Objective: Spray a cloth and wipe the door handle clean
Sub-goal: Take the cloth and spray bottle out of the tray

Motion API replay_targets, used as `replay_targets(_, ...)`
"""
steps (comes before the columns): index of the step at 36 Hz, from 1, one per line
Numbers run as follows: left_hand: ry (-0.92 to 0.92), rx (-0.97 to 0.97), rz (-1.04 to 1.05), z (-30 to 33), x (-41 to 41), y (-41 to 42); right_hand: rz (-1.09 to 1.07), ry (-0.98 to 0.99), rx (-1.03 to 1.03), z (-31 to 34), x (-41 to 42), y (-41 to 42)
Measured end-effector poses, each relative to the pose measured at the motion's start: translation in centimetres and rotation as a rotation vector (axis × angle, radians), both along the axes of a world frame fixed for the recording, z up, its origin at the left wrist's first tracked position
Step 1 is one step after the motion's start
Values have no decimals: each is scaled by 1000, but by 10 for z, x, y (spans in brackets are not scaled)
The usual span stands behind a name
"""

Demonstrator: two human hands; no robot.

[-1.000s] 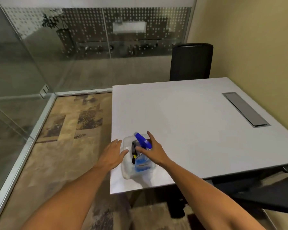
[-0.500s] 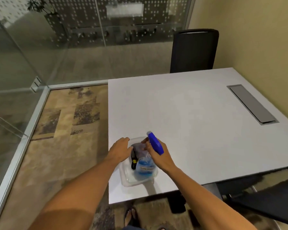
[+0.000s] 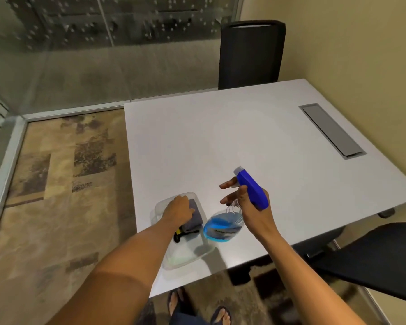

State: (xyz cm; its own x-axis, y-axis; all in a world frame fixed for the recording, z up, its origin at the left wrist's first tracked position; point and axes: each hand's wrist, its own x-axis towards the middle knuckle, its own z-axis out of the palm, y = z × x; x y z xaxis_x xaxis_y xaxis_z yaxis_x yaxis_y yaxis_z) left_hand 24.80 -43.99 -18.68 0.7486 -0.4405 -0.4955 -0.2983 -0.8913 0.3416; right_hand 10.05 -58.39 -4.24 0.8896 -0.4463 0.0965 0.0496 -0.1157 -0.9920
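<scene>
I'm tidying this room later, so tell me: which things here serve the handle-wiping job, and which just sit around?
For the job: spray bottle in the right hand; grey cloth under the left hand.

Lying about: clear tub, black-and-yellow tool, white table, black chair.

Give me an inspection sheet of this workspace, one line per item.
Surface: white table, grey cable hatch near the wall.
Job's things: spray bottle with blue liquid, lifted and tilted; grey cloth in a clear plastic tray at the table's near corner. Door handle: not seen.
Clutter: black and yellow object in the tray.
Hands: right hand holds the bottle's neck; left hand rests on the cloth.
Cables: nothing seen.
Surroundings: black chair, glass partition, patterned carpet.
</scene>
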Motion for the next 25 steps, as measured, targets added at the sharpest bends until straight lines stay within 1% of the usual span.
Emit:
replay_targets(5,-37,0,74,-5,-4,-8,-21,41,-29,-6,-10,-11)
replay_targets(11,12,21,144,-4,-3,-12,-30,85,-69,-15,-21,-20)
replay_targets(15,125,29,184,-3,-3,-10,-13,113,-81,-20,-26,-23)
replay_targets(20,264,-8,373,8,-7,-8,28,146,-96,-24,-33,-24)
replay_targets(22,328,-63,463,12,-8,-6,32,156,-99,-24,-33,-24)
replay_targets(25,440,-235,610,19,-12,3,51,149,-82,-23,-34,-23)
